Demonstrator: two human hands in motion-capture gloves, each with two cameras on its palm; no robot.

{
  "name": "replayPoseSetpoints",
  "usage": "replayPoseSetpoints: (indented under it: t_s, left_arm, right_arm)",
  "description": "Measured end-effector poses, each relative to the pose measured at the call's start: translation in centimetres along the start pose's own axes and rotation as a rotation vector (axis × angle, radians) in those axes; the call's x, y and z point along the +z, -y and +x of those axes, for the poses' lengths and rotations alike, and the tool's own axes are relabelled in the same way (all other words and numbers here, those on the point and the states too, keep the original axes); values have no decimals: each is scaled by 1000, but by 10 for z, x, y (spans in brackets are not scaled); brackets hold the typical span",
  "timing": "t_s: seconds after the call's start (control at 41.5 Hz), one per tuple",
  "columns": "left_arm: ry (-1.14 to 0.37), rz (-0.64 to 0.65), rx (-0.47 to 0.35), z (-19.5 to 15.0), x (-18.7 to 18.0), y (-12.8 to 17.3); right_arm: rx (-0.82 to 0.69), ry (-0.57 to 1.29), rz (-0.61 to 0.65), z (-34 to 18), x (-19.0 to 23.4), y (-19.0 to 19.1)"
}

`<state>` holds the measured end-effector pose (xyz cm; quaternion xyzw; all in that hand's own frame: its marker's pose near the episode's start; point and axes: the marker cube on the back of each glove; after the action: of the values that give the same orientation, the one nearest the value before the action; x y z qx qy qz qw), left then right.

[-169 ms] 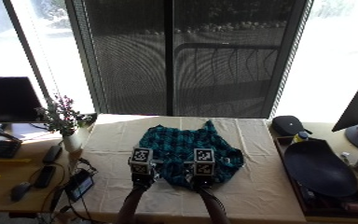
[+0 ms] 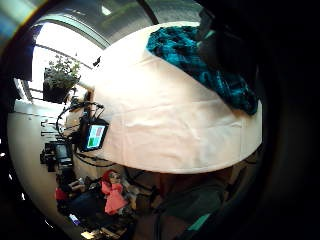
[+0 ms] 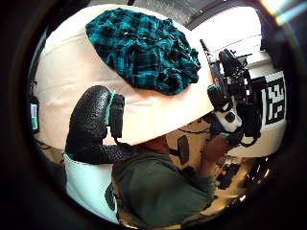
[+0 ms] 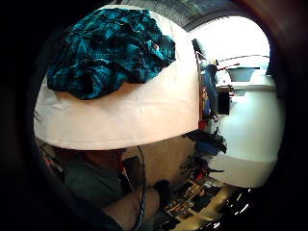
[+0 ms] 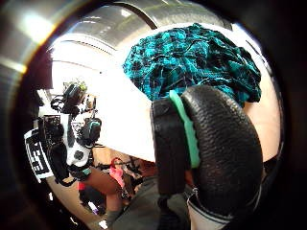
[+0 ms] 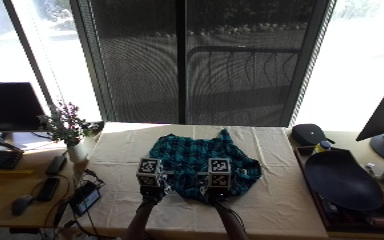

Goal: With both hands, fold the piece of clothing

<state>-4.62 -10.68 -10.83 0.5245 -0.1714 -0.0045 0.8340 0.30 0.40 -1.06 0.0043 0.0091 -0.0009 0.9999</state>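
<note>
Worktop [image 6: 278, 210] by the big window, teal plaid shirt [image 6: 202, 162] crumpled mid-worktop, no folds yet. My left hand [image 6: 151, 187] and right hand [image 6: 217, 190] hover at its near edge; can't tell my grip.

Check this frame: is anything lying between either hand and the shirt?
Nothing visible. The crumpled teal plaid shirt lies alone on the tablecloth. Both hands, left and right, are at its near edge, with only bare cloth showing in the palm views. Whether they touch it is unclear.

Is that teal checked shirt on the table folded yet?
Not yet. The shirt lies crumpled and bunched on the tablecloth, with irregular edges and no neat fold lines.
</note>
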Motion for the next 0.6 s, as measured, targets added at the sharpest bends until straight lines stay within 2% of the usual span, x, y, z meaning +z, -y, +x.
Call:
replayPoseSetpoints:
  t_s: [0.289, 0.482, 0.603]
  left_arm:
    - [9, 17, 11, -3, 11, -9]
    - [17, 35, 10, -11, 1, -1]
    - [20, -43, 17, -11, 0, -15]
  right_arm:
    - [-29, 20, -5, -5, 2, -3]
    - [-44, 10, -45, -2, 3, -5]
    - [-7, -30, -45, 19, 6, 1]
